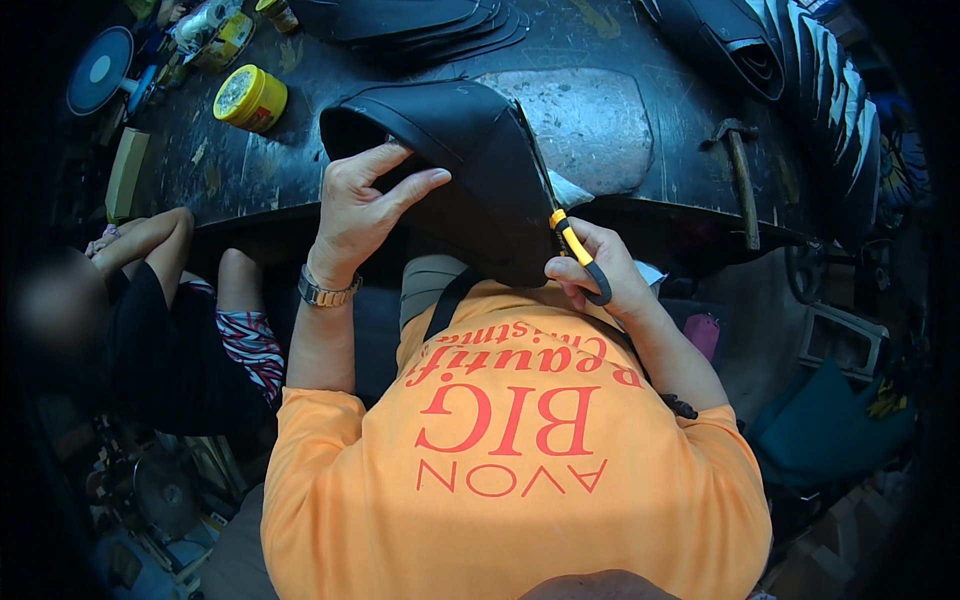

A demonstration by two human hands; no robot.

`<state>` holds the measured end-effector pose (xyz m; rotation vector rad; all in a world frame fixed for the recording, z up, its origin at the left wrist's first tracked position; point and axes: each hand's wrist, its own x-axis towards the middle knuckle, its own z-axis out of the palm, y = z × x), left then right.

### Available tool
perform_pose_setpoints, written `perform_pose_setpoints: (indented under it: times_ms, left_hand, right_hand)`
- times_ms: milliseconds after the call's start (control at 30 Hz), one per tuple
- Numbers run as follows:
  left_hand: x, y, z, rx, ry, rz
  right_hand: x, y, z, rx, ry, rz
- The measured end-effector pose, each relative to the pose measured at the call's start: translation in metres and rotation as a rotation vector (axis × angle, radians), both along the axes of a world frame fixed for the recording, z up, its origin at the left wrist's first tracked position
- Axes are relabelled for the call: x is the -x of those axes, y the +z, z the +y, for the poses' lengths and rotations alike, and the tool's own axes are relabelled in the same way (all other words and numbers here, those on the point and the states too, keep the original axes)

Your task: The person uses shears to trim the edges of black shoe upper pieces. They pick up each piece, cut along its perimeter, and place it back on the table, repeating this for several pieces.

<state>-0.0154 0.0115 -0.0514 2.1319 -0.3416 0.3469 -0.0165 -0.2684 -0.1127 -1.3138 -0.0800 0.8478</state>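
Observation:
My left hand [370,200], with a metal watch at the wrist, grips the upper left rim of a black leather-like shell [470,170]. Its fingers reach into the opening while the thumb lies across the outer face. The shell is hollow, has a stitched seam, and tilts over the table's near edge above my lap. My right hand [605,265] is closed around a pair of pliers [572,244] with yellow-and-black handles. The jaws are at the shell's right edge and hard to make out. A scrap of white material [568,190] shows beside that edge.
On the dark table [330,160] are a stone slab [590,125], a hammer [742,180], a yellow tub [250,98] and stacked black pieces [430,25]. Rolled black sheets [735,50] stand at right. Another person [150,310] sits at my left.

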Motion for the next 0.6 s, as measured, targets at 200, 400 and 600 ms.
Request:
perform_pose_setpoints:
  times_ms: [200, 400, 600]
  left_hand:
    - [0.003, 0.000, -0.002, -0.070, -0.013, 0.026]
    - [0.001, -0.005, -0.004, -0.037, -0.011, -0.019]
    - [0.000, -0.006, -0.002, -0.109, -0.013, 0.001]
  right_hand:
    - [-0.004, 0.003, -0.001, 0.044, 0.000, -0.014]
    - [0.001, -0.004, 0.001, 0.001, -0.013, 0.014]
    - [0.003, -0.008, 0.002, -0.049, -0.008, -0.014]
